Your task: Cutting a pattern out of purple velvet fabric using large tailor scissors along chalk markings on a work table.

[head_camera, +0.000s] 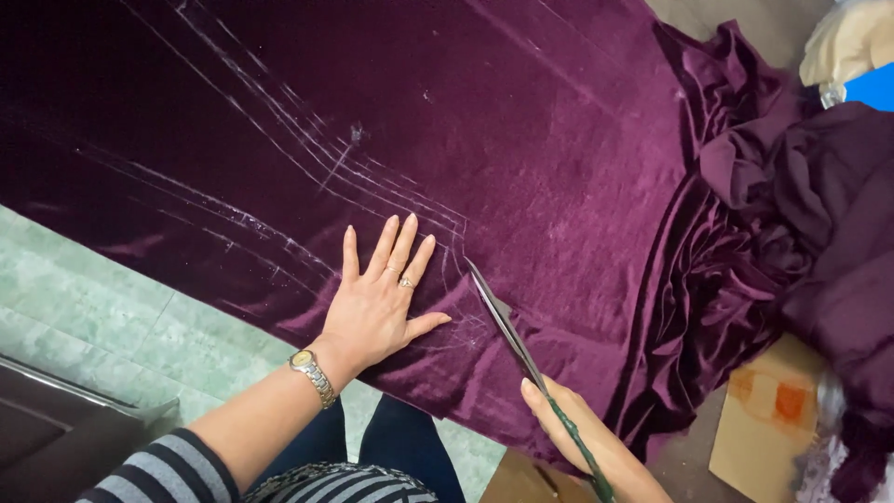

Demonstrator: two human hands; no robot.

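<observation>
From the head camera, one large piece of purple velvet fabric (521,158) is spread on the floor, with white chalk lines (307,140) drawn across it in several parallel strokes. The left hand (377,303) lies flat on the velvet, palm down, all five fingers (402,244) stretched and a little apart; it grasps nothing, it only presses the cloth. The fingertips end just under the corner where the chalk lines bend. There is one ring on this hand and one metal watch (312,373) on the wrist.

The right hand (577,433) is closed around the handles of one pair of scissors (507,326). The blades point up and to the left, and lie on the velvet just beside the left thumb, not touching it; whether the blades are parted I cannot tell.

On the right the same velvet is bunched in folds (773,233). One cardboard piece (768,419) lies below these folds.
</observation>
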